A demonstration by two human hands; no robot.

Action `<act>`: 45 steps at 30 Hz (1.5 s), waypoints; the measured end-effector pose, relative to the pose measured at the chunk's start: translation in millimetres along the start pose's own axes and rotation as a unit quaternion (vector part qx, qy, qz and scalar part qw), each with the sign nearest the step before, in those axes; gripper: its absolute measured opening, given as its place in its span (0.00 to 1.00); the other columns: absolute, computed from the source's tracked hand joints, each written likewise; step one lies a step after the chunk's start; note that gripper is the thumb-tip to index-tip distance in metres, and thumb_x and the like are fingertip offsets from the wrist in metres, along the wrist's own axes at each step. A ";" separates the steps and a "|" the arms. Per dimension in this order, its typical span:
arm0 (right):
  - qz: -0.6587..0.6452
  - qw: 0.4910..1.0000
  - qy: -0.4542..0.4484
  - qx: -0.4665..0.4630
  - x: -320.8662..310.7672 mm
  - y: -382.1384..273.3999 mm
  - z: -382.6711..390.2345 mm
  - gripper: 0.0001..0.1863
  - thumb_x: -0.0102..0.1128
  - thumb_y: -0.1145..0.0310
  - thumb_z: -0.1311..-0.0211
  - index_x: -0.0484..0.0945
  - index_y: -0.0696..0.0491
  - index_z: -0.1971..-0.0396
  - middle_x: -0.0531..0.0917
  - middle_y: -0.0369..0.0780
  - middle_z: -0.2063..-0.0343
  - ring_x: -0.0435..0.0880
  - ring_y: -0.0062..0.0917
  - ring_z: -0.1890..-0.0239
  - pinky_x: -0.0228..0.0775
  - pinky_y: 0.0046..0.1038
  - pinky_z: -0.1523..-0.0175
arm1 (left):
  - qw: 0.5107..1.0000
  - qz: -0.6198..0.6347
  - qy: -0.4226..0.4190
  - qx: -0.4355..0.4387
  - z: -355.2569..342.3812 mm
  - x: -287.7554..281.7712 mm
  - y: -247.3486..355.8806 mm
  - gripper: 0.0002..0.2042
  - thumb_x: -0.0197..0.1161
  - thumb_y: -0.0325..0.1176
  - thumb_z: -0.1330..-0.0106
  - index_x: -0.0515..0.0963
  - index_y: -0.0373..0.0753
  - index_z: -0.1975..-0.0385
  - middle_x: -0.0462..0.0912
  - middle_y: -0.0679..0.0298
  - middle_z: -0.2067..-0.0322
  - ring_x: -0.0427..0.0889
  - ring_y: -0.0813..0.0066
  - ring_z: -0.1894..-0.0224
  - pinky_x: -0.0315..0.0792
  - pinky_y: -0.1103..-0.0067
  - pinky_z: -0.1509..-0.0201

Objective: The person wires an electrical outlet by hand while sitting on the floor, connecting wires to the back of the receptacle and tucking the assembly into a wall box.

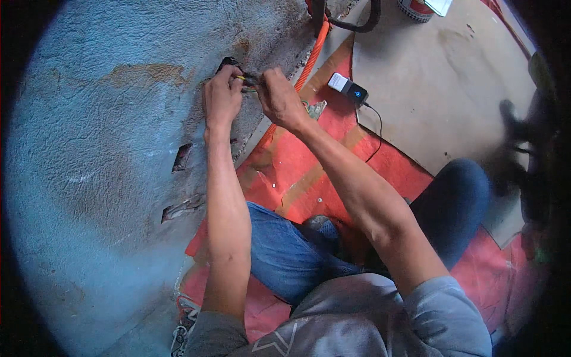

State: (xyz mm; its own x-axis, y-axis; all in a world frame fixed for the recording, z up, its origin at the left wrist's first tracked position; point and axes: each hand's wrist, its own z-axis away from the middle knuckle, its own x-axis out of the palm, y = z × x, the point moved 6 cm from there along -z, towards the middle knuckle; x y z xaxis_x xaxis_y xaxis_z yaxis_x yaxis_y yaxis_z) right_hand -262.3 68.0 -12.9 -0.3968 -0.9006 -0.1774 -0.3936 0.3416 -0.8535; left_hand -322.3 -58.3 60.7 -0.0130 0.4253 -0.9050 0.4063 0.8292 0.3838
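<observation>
at left, a rough blue-grey wall (pixel 101 149) with brownish stains; at right, a floor with a red covering (pixel 267 184) banded by tan tape, partly overlaid by a large grey-beige board (pixel 428 77). in the wall, three cut recesses: an upper opening (pixel 226 62) by the hands, a middle opening (pixel 180 158) and a lowest opening (pixel 178 209). at the upper opening, thin wires (pixel 242 77), one yellow, between the two hands. left hand (pixel 223 95) close against the wall, fingertips pinched on the wires. right hand (pixel 279 98) on the far side of the wires, fingers bent inward; grip or mere touch hidden, cannot tell which. beyond the right wrist, an orange corrugated conduit (pixel 312 56) along the foot of the wall. near the board's edge, a small black-and-white device (pixel 357 93) with a thin black cord (pixel 380 125). at top right, on the board, a can (pixel 416 11). below, bent legs in blue jeans (pixel 285 256).
</observation>
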 end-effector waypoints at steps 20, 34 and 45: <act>0.063 0.987 -0.092 0.120 5.6 18.0 -11.0 0.11 0.60 0.70 0.38 0.75 0.59 0.58 0.78 0.52 0.60 0.80 0.53 0.53 0.72 0.50 0.49 | 0.998 -0.053 0.008 0.036 -0.7 8.5 2.1 0.08 0.63 0.28 0.33 0.78 0.38 0.56 0.85 0.52 0.67 0.86 0.51 0.63 0.76 0.62 0.58; 0.043 0.996 -0.055 0.059 2.0 9.1 -6.4 0.07 0.57 0.72 0.36 0.72 0.60 0.63 0.77 0.54 0.62 0.79 0.55 0.57 0.71 0.53 0.53 | 0.999 0.031 -0.019 0.039 -1.7 -0.6 3.8 0.06 0.63 0.29 0.32 0.79 0.36 0.58 0.85 0.49 0.66 0.86 0.48 0.61 0.76 0.61 0.57; 0.035 0.998 0.013 0.042 4.3 -4.2 7.5 0.09 0.57 0.76 0.41 0.69 0.59 0.62 0.74 0.53 0.64 0.77 0.56 0.60 0.69 0.54 0.57 | 0.997 -0.040 0.037 0.057 0.2 3.0 7.6 0.07 0.65 0.33 0.31 0.79 0.38 0.59 0.86 0.52 0.66 0.87 0.53 0.61 0.77 0.64 0.57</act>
State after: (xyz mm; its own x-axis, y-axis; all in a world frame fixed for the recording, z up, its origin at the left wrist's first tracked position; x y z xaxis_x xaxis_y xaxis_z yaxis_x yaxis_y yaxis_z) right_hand -256.1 60.6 -13.7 -0.4427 -0.8676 -0.2263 -0.2928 0.3785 -0.8781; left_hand -319.1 -50.9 60.9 -0.1147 0.3890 -0.9141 0.5025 0.8165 0.2844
